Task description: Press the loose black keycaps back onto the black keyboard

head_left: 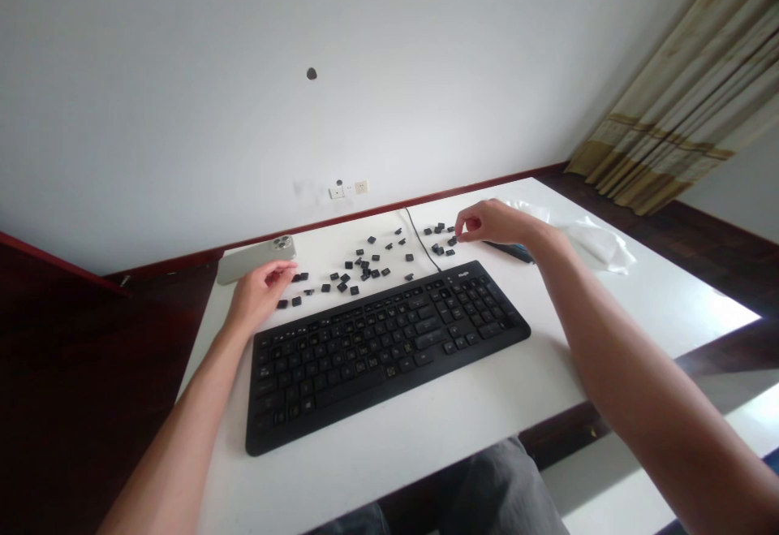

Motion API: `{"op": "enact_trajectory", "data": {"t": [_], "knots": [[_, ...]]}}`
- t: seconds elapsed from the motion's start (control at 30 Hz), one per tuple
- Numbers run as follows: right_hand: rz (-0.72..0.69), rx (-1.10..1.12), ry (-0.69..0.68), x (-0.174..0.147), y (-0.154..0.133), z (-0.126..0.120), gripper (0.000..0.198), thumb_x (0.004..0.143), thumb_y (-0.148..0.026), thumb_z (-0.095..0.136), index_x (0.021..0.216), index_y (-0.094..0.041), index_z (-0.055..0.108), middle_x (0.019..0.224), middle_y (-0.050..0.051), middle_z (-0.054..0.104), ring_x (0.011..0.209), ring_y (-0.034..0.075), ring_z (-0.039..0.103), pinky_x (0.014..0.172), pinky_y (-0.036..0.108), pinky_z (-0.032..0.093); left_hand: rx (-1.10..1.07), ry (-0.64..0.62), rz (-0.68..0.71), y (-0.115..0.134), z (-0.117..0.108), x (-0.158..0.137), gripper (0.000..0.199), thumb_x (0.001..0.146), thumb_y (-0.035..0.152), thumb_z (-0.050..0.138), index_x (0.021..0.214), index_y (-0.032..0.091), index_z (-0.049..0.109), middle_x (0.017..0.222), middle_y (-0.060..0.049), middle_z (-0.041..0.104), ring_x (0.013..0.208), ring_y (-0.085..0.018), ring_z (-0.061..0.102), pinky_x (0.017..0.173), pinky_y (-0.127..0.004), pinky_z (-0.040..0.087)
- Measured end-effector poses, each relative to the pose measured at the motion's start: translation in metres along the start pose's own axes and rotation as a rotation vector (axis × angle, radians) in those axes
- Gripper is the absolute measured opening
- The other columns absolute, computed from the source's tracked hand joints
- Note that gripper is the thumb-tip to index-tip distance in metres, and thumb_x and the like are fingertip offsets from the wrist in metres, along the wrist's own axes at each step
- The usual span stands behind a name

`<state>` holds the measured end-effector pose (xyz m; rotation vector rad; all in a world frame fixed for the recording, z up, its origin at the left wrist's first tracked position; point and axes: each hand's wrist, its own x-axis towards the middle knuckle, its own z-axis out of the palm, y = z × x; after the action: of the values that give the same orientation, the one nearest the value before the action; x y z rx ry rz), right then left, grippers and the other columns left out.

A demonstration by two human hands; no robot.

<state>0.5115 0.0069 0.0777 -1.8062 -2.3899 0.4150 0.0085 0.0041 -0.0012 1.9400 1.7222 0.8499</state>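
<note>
A black keyboard point(389, 348) lies at a slant on the white table, with bare sockets showing where several keys are off. Loose black keycaps point(355, 291) are scattered behind it. My left hand point(261, 291) is over the table past the keyboard's left end, its thumb and fingers pinched together beside a few keycaps; what they hold, if anything, is hidden. Beyond the keyboard's right end, my right hand point(490, 222) is bent down with curled fingers. Its fingertips are at a small group of keycaps point(439, 249), and I cannot make out what is between them.
A phone point(259, 259) lies at the table's back left, behind my left hand. The keyboard's cable point(419, 239) runs to the back edge between the keycaps. A dark flat object point(510, 252) is partly under my right hand, and white crumpled plastic point(600, 244) lies farther right.
</note>
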Motion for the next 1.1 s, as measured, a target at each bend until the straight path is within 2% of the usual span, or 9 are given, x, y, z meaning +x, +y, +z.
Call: {"op": "enact_trajectory", "data": {"t": [0.13, 0.3, 0.43, 0.6, 0.8, 0.9, 1.1], "knots": [[-0.024, 0.017, 0.136, 0.005, -0.006, 0.008, 0.018, 0.090, -0.033, 0.066, 0.098, -0.024, 0.081, 0.082, 0.003, 0.073, 0.076, 0.019, 0.064, 0.071, 0.031, 0.045, -0.001, 0.000, 0.001, 0.000, 0.000, 0.000, 0.044, 0.089, 0.061, 0.064, 0.109, 0.025, 0.081, 0.106, -0.005, 0.081, 0.094, -0.026, 0.070, 0.082, -0.033, 0.049], [-0.215, 0.095, 0.321, 0.018, -0.031, 0.037, 0.023, 0.098, -0.028, 0.059, 0.107, -0.026, 0.079, 0.105, 0.006, 0.081, 0.097, 0.026, 0.072, 0.089, 0.040, 0.057, -0.009, 0.001, 0.013, 0.001, 0.000, 0.000, 0.044, 0.089, 0.060, 0.064, 0.108, 0.024, 0.081, 0.106, -0.005, 0.081, 0.093, -0.026, 0.070, 0.081, -0.033, 0.050], [-0.401, 0.073, 0.388, 0.032, -0.046, 0.061, 0.037, 0.103, -0.022, 0.048, 0.126, -0.022, 0.077, 0.132, 0.010, 0.076, 0.123, 0.031, 0.067, 0.110, 0.050, 0.051, -0.018, 0.005, 0.033, 0.001, 0.000, 0.000, 0.044, 0.090, 0.060, 0.063, 0.107, 0.023, 0.081, 0.105, -0.006, 0.081, 0.092, -0.026, 0.070, 0.083, -0.034, 0.050], [-0.469, 0.008, 0.359, 0.048, -0.050, 0.075, 0.045, 0.107, -0.023, 0.042, 0.143, -0.017, 0.067, 0.149, 0.014, 0.066, 0.131, 0.032, 0.064, 0.118, 0.057, 0.044, -0.024, 0.005, 0.028, 0.000, 0.001, 0.000, 0.044, 0.090, 0.059, 0.064, 0.107, 0.023, 0.081, 0.104, -0.005, 0.081, 0.091, -0.025, 0.069, 0.082, -0.034, 0.049], [-0.467, -0.001, 0.334, 0.056, -0.046, 0.079, 0.042, 0.106, -0.022, 0.043, 0.137, -0.020, 0.071, 0.139, 0.012, 0.073, 0.122, 0.031, 0.067, 0.112, 0.056, 0.048, -0.023, 0.002, 0.031, -0.001, 0.002, 0.000, 0.042, 0.091, 0.058, 0.064, 0.107, 0.024, 0.081, 0.104, -0.005, 0.081, 0.091, -0.025, 0.070, 0.082, -0.033, 0.048], [-0.442, -0.004, 0.357, 0.055, -0.045, 0.079, 0.039, 0.103, -0.017, 0.046, 0.128, -0.020, 0.076, 0.127, 0.011, 0.078, 0.120, 0.032, 0.066, 0.107, 0.052, 0.052, -0.022, 0.001, 0.027, 0.000, 0.001, 0.000, 0.042, 0.091, 0.059, 0.064, 0.107, 0.024, 0.081, 0.106, -0.005, 0.081, 0.093, -0.026, 0.070, 0.083, -0.034, 0.048], [-0.499, -0.004, 0.377, 0.050, -0.045, 0.071, 0.029, 0.100, -0.019, 0.054, 0.104, -0.021, 0.082, 0.113, 0.010, 0.080, 0.105, 0.028, 0.071, 0.104, 0.049, 0.052, -0.013, -0.004, 0.032, 0.003, 0.000, -0.002, 0.042, 0.092, 0.058, 0.063, 0.107, 0.024, 0.081, 0.109, -0.006, 0.081, 0.094, -0.026, 0.070, 0.084, -0.034, 0.049]]}}
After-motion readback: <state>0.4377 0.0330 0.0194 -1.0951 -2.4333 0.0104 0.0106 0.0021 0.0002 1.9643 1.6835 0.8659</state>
